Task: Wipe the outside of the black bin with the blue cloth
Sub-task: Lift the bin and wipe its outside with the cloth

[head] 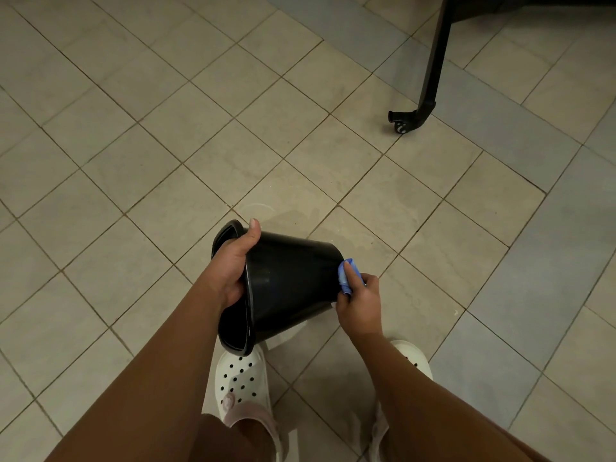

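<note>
Over tiled floor [166,145], the left hand [233,261] is gripping the bin [290,281] by its rim, holding it sideways, while the right hand [360,305] is pinching the cloth [346,275] against its base edge, mid-wipe; probably rotating the bin next

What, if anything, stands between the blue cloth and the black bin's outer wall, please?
Nothing visible does. The right hand holds the blue cloth against the black bin near its base; the left hand grips the rim, clear of that spot.
</note>
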`<state>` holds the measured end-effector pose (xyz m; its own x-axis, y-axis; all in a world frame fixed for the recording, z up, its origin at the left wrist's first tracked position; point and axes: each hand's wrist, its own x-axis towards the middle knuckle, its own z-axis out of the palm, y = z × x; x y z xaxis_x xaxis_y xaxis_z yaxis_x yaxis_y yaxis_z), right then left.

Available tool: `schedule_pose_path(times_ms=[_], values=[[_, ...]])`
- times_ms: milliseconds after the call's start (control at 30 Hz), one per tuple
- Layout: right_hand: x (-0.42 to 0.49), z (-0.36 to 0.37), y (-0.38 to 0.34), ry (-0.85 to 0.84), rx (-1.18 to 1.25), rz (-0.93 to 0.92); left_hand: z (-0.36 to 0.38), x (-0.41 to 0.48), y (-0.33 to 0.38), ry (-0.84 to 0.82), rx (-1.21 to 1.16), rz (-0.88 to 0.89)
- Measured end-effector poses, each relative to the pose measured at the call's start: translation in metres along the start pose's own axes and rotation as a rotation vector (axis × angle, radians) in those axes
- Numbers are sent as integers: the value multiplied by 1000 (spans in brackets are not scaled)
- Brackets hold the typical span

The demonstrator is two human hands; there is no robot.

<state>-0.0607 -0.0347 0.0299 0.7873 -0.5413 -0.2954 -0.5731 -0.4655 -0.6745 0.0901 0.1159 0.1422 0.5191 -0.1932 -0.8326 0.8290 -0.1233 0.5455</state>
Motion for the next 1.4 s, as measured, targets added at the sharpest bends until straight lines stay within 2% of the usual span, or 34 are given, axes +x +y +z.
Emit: schedule_pose_path(times_ms=[167,400,533,667,833,1133,1233,1400], values=[[-1,0,-1,-34,-20,30,6,-3,7,51,5,66],[15,1,-19,-160,-61,92,11,-6,17,86,161,173],[23,5,-33,-237,-31,82,12,-6,24,87,345,237],[27,9,-51,-240,46,88,22,-11,29,53,615,325],[42,3,-66,-182,147,118,28,-15,30,-32,880,281],[40,1,-76,-109,50,-66,22,-16,37,-70,844,289],[42,2,-73,-142,36,-13,18,-16,38,-62,886,291],[45,8,-71,-198,14,36,17,-14,38,-62,1095,309]])
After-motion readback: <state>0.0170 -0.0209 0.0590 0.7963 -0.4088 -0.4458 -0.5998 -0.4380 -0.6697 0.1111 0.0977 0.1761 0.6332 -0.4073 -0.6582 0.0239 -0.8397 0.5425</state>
